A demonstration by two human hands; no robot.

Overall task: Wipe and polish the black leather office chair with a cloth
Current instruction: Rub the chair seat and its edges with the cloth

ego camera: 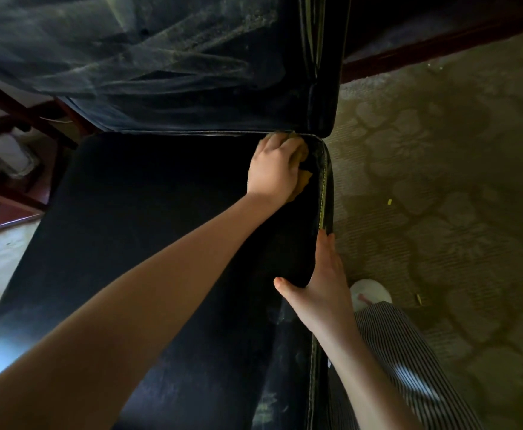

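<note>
**A:** How are the hands placed?

**B:** The left hand [274, 170] is at the end of a long, nearly straight arm that crosses the seat diagonally. Its fingers are curled over a crumpled mustard-yellow cloth [305, 176] and bear down on it. The right hand [322, 283] lies flat against the seat's right side. Its fingers are straight and together, and the thumb is spread out onto the top surface.

**A:** And where is the cloth, exactly?

**B:** At the rear right corner of the black leather office chair [160, 243], touching the seam where the seat meets the backrest [160, 72]. Most of it is hidden under the hand.

**A:** What condition is the leather in?

**B:** The backrest has grey dusty streaks, and there are pale smears on the seat near the right forearm. A line of yellow stitching [324, 187] runs along the right edge.

**A:** What's around the chair?

**B:** On the right is open olive-brown patterned carpet [440, 181]. A black-and-white striped trouser leg [409, 352] and a white slipper [375, 290] are just beside the seat. On the left, a dark reddish wooden frame [21, 193] stands close by, with something pale behind it that is too blurred to identify.
</note>
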